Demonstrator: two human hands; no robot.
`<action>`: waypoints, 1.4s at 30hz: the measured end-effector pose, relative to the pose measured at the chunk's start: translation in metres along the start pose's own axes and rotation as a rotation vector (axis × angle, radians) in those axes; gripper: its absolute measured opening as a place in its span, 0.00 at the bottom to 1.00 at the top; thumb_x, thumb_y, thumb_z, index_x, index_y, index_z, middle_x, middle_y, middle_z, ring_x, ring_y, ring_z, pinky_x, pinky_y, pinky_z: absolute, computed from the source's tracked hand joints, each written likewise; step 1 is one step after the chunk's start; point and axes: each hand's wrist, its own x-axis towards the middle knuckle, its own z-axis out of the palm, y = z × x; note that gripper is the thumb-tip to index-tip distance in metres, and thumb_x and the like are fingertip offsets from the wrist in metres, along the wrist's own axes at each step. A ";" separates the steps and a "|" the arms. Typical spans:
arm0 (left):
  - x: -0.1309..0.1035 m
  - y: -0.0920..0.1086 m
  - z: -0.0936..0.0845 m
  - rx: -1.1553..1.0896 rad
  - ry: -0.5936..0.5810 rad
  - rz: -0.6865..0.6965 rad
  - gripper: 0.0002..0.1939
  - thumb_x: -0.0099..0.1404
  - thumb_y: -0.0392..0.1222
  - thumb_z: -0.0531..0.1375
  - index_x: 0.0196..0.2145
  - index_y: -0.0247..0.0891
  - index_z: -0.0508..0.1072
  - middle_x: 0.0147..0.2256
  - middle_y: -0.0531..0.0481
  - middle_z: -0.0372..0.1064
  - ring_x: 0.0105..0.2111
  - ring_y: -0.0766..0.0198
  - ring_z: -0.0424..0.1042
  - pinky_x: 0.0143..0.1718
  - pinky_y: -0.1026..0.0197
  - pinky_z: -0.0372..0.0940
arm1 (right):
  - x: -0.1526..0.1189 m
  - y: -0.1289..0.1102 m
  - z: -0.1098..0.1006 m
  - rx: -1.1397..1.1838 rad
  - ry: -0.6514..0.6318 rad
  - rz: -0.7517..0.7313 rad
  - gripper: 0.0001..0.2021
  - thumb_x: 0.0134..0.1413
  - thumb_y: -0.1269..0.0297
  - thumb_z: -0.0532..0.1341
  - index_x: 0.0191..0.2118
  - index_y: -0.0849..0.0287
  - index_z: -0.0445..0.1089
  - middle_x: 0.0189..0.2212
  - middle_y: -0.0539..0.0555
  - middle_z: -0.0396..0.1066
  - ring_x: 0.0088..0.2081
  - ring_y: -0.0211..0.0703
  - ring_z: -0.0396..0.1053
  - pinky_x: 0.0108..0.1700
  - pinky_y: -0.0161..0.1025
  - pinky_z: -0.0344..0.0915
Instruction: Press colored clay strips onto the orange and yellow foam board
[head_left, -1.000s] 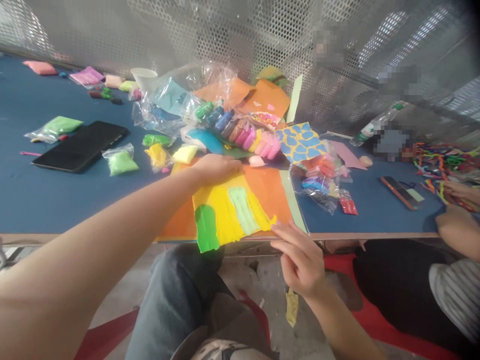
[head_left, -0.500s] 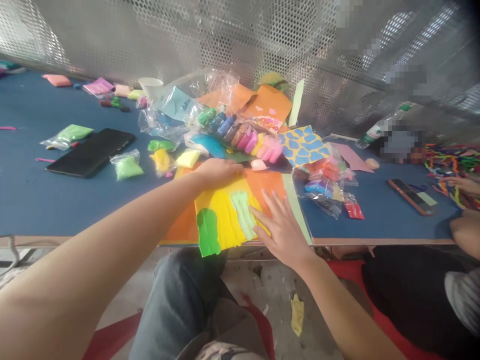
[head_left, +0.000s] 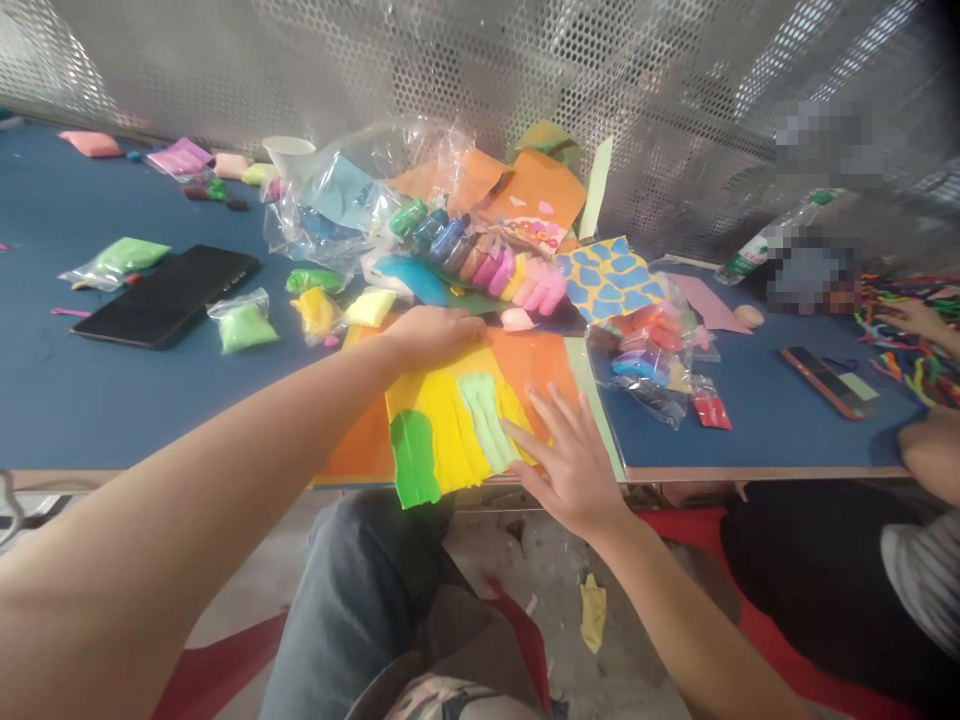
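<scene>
A yellow sheet covered with clay lies at the table's front edge, on orange paper. Green clay fills its lower left corner, and a pale green clay patch lies across the yellow strips. My left hand rests on the sheet's upper edge, its fingers bent and partly hidden, so whether they grip anything is unclear. With fingers spread, my right hand lies at the sheet's right side, fingertips touching the clay near the pale green patch.
Clay sticks in several colours and plastic bags lie behind the sheet. A black tablet is at the left. Bagged clay, a phone and a bottle are at the right, near another person's hand.
The view has shifted slightly. Both hands stay almost in place on the sheet. At the far right, the other person's hand has moved up among the coloured strands.
</scene>
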 end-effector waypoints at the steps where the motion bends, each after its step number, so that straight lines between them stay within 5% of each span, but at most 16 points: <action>1: 0.000 0.000 0.000 0.000 0.001 0.000 0.24 0.71 0.53 0.40 0.50 0.47 0.70 0.44 0.49 0.73 0.37 0.60 0.72 0.32 0.61 0.59 | -0.001 0.000 0.000 0.001 0.000 -0.002 0.18 0.61 0.56 0.56 0.55 0.50 0.68 0.65 0.59 0.54 0.67 0.59 0.45 0.64 0.66 0.43; 9: 0.000 -0.001 -0.001 -0.033 -0.014 0.010 0.24 0.71 0.53 0.39 0.50 0.49 0.70 0.43 0.49 0.73 0.38 0.58 0.73 0.34 0.60 0.60 | -0.013 0.009 0.000 0.154 0.202 0.107 0.20 0.61 0.66 0.52 0.59 0.54 0.61 0.60 0.59 0.61 0.64 0.51 0.55 0.65 0.61 0.45; 18: -0.001 0.000 -0.003 -0.051 -0.026 0.004 0.23 0.71 0.52 0.41 0.50 0.48 0.71 0.45 0.49 0.73 0.40 0.60 0.73 0.37 0.61 0.62 | -0.026 0.022 -0.004 0.194 -0.053 0.157 0.16 0.59 0.60 0.57 0.52 0.53 0.67 0.57 0.56 0.66 0.61 0.53 0.60 0.64 0.62 0.50; 29: -0.002 0.000 -0.002 -0.024 0.013 0.002 0.21 0.71 0.51 0.43 0.51 0.48 0.70 0.47 0.49 0.72 0.43 0.58 0.73 0.41 0.59 0.64 | -0.018 0.017 -0.007 0.469 0.107 0.163 0.06 0.60 0.67 0.56 0.34 0.54 0.70 0.40 0.54 0.76 0.47 0.46 0.72 0.59 0.54 0.61; 33: -0.004 0.000 -0.004 -0.010 0.001 0.011 0.21 0.70 0.50 0.43 0.51 0.46 0.71 0.47 0.48 0.72 0.44 0.57 0.73 0.42 0.58 0.65 | -0.026 0.021 -0.017 0.848 0.098 0.349 0.09 0.62 0.61 0.55 0.32 0.55 0.68 0.38 0.54 0.77 0.45 0.45 0.74 0.57 0.49 0.65; 36: -0.005 0.001 -0.006 -0.001 -0.015 0.011 0.20 0.70 0.49 0.44 0.49 0.46 0.72 0.46 0.48 0.73 0.43 0.56 0.73 0.41 0.56 0.65 | -0.031 0.028 -0.024 1.143 0.246 0.494 0.11 0.62 0.56 0.54 0.31 0.56 0.66 0.30 0.53 0.77 0.38 0.46 0.76 0.53 0.51 0.68; 39: -0.003 0.003 -0.011 -0.006 -0.021 -0.001 0.20 0.69 0.47 0.44 0.48 0.46 0.72 0.46 0.49 0.73 0.43 0.57 0.73 0.42 0.57 0.66 | -0.028 0.034 -0.028 1.182 0.364 0.649 0.11 0.58 0.54 0.58 0.32 0.56 0.66 0.25 0.53 0.76 0.33 0.47 0.76 0.44 0.49 0.72; 42: -0.012 0.013 -0.026 -0.021 -0.010 -0.036 0.18 0.68 0.43 0.46 0.45 0.45 0.73 0.46 0.50 0.74 0.42 0.60 0.74 0.40 0.60 0.66 | -0.020 0.037 -0.029 1.109 0.344 0.698 0.11 0.55 0.54 0.61 0.36 0.57 0.67 0.27 0.53 0.76 0.31 0.44 0.75 0.38 0.43 0.73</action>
